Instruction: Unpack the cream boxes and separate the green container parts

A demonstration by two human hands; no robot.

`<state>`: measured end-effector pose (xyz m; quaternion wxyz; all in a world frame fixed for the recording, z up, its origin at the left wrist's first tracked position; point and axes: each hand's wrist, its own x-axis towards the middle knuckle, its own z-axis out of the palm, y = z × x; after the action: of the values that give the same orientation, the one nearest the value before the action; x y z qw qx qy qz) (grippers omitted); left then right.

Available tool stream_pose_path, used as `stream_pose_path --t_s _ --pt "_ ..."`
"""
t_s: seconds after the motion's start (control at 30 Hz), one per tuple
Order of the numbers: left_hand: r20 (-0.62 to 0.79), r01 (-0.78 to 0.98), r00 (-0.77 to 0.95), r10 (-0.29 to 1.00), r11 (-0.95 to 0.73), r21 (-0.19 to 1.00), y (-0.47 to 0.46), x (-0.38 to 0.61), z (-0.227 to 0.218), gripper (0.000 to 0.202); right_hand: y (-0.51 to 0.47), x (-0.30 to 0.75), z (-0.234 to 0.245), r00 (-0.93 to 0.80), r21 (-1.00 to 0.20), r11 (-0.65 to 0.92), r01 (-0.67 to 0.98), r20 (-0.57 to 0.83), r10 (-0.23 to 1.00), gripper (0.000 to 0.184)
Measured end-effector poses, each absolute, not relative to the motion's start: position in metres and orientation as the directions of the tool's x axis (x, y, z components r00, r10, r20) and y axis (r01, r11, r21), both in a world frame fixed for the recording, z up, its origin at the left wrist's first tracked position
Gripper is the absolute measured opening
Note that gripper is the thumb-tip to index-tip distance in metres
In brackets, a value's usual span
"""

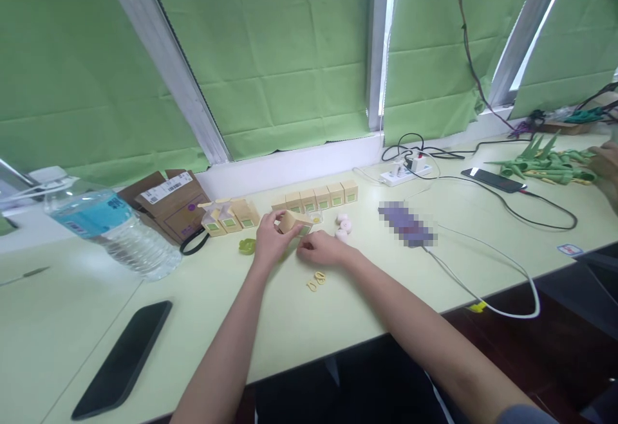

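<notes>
My left hand [271, 241] is closed around a small tan carton [293, 222] with a green label, held tilted just above the pale green table [299, 321]. My right hand [322, 249] rests beside it with fingers curled, touching the carton's near end. A row of matching closed cartons [322, 196] stands behind. Three open-flapped cartons [230, 216] stand to the left. Small white round items [344, 226] lie right of my hands. Two yellow rings [315, 280] lie on the table in front of them.
A water bottle [113, 228] lies on its side at left, a dark phone [124, 358] near the front edge. Brown boxes [168, 202], a power strip [405, 170], cables and another phone [492, 179] lie behind. Another person's hand [606, 163] touches green pieces [545, 163] far right.
</notes>
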<state>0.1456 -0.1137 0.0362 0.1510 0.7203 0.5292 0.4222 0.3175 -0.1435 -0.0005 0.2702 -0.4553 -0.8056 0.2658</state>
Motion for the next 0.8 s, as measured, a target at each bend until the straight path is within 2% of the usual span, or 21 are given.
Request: stream_pose_path --t_s 0.23,0.3,0.37,0.47,0.57,0.7,0.8 --pt "0.434 0.314 -0.054 0.899 -0.397 0.862 -0.119 0.131 0.020 0.068 -0.143 0.318 0.000 -0.398 -0.703 0.407 0.584 0.189 0.898 0.022" --pt "0.420 0.215 -0.084 0.904 -0.395 0.893 -0.118 0.130 0.019 0.069 -0.141 0.318 0.000 -0.332 -0.779 0.335 0.530 0.173 0.927 0.029" --pt "0.432 0.173 -0.089 0.897 -0.414 0.894 -0.117 0.132 0.016 0.069 -0.139 0.317 -0.002 -0.258 -0.889 0.220 0.403 0.121 0.959 0.039" --pt "0.494 0.231 -0.056 0.867 -0.470 0.852 -0.119 0.136 0.012 0.066 -0.135 0.314 -0.005 -0.182 -0.994 0.016 0.113 -0.004 0.983 0.057" --pt "0.590 0.359 0.014 0.808 -0.555 0.751 -0.128 0.142 0.009 0.059 -0.132 0.311 -0.007 -0.163 -0.987 -0.105 -0.125 -0.084 0.983 0.067" --pt "0.653 0.478 0.204 0.730 -0.656 0.584 -0.141 0.150 0.007 0.052 -0.130 0.311 -0.006 -0.181 -0.955 -0.161 -0.247 -0.117 0.976 0.060" --pt "0.654 0.503 0.253 0.713 -0.675 0.540 -0.143 0.150 0.006 0.051 -0.130 0.312 -0.006 -0.191 -0.952 -0.170 -0.255 -0.123 0.974 0.050"
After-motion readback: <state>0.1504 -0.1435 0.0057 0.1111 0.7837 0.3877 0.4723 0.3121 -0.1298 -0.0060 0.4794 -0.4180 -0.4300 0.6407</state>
